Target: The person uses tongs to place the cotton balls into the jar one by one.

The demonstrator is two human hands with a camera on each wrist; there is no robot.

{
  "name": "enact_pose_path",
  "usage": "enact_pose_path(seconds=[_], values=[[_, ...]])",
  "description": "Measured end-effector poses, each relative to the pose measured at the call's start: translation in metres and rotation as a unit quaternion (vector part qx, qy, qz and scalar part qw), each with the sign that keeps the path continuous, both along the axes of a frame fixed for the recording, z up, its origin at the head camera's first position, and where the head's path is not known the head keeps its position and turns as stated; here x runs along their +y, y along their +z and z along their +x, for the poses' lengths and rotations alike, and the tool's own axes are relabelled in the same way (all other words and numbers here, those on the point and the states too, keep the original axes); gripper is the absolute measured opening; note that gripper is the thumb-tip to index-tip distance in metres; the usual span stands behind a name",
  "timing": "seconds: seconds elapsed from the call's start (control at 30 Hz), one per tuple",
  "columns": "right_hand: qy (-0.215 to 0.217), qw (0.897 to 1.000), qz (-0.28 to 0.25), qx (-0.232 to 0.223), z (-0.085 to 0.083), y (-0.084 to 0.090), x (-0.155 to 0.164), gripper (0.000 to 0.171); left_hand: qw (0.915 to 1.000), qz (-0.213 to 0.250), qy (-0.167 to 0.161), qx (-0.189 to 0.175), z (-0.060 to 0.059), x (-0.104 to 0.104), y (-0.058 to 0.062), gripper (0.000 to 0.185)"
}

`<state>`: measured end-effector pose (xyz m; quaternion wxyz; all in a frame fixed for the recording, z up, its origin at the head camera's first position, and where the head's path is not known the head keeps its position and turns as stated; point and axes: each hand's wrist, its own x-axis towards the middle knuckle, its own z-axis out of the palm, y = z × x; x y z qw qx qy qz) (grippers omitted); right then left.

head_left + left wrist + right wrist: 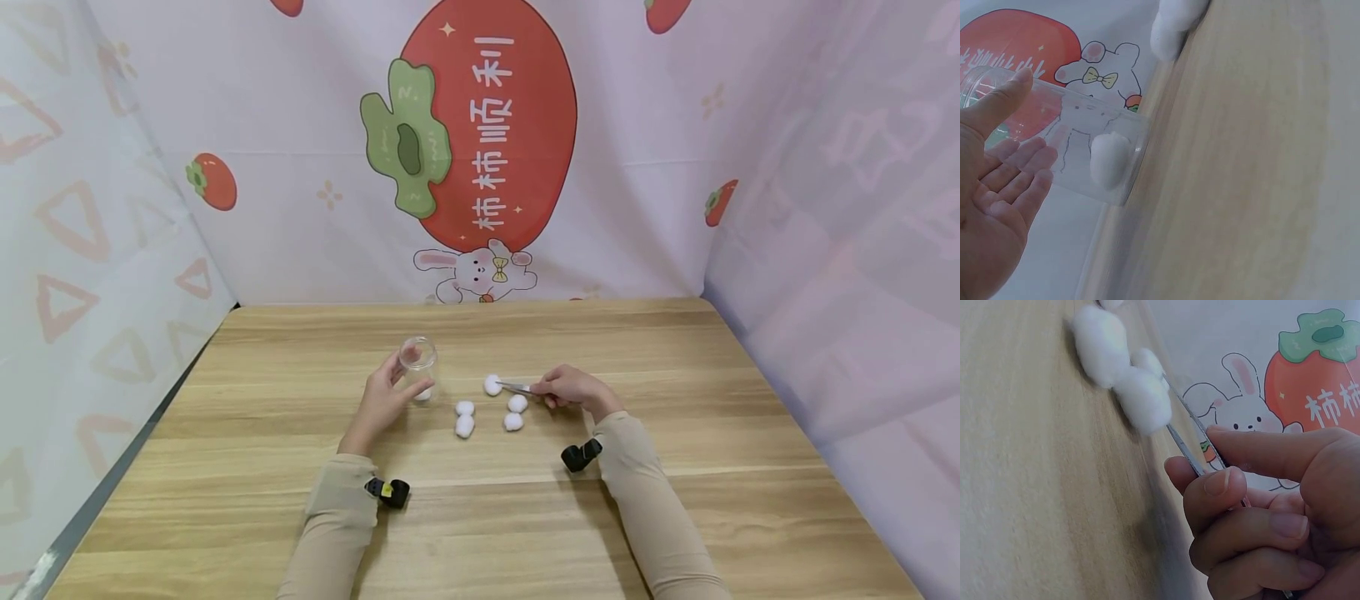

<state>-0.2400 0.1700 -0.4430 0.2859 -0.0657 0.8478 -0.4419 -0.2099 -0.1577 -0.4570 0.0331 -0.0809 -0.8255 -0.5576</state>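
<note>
With thumb and fingers about it, my left hand (378,406) holds a clear plastic jar (1075,106) upright on the table. One white cotton ball (1110,160) lies at the bottom of the jar. My right hand (573,388) grips metal tweezers (1186,425), pointing left. The tweezer tips are at a lone cotton ball (492,385); whether they pinch it cannot be made out, since nearer balls partly hide them in the right wrist view. Two cotton balls (515,412) lie just below the tweezers. Another pair (465,419) sits between the jar and that pair.
The wooden table (480,517) reaches back to a printed cloth backdrop (300,225) with fruit and a rabbit. Cloth also hangs along the left and right sides. Each wrist carries a small black camera (396,493).
</note>
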Motion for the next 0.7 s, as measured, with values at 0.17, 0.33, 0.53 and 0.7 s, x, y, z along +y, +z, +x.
enact_pose_path(seconds=[0.17,0.33,0.53,0.7], values=[[-0.009,1.000,-0.012,-0.017,0.001,0.000,-0.003,0.027,1.0000,0.001,0.001,0.002,0.000,0.000,0.000,0.073],[-0.015,1.000,-0.014,-0.006,0.000,-0.003,-0.005,0.026,1.0000,0.002,-0.002,0.005,-0.001,-0.001,-0.001,0.072],[-0.022,1.000,-0.012,0.000,-0.002,-0.008,-0.004,0.025,1.0000,0.000,-0.003,0.004,-0.001,-0.001,0.000,0.072],[-0.014,1.000,-0.027,-0.003,-0.003,-0.011,-0.003,0.025,1.0000,-0.004,-0.002,-0.002,0.000,-0.001,0.001,0.072]])
